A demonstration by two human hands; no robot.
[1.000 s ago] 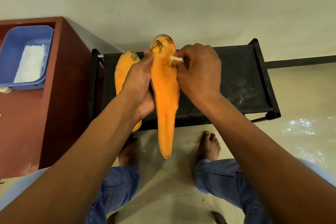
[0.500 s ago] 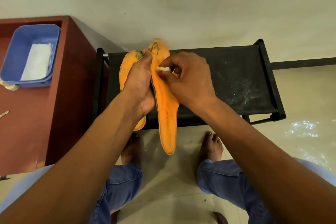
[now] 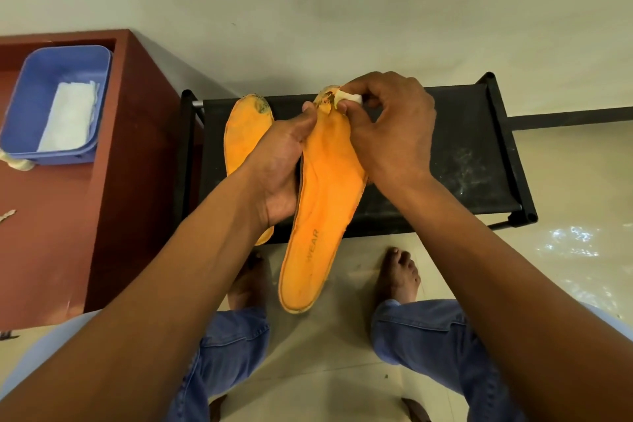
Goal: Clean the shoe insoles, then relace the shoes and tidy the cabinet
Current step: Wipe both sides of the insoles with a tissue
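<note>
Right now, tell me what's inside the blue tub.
The blue tub on the red cabinet holds a folded white cloth. Anything beneath the cloth is covered, and the near wall hides the front corner.

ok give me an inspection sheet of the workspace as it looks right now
surface: black rack shelf, pale dusty smears on its right part
job's things: held insole lifted upright, worn at its top; second insole lying on the shelf; small white wipe at the held insole's worn tip
clutter: blue tub with a white cloth on the red cabinet
grippers: left hand grips the held insole; right hand pinches the wipe
cables: nothing seen
surroundings: pale tiled floor, plain wall
</note>
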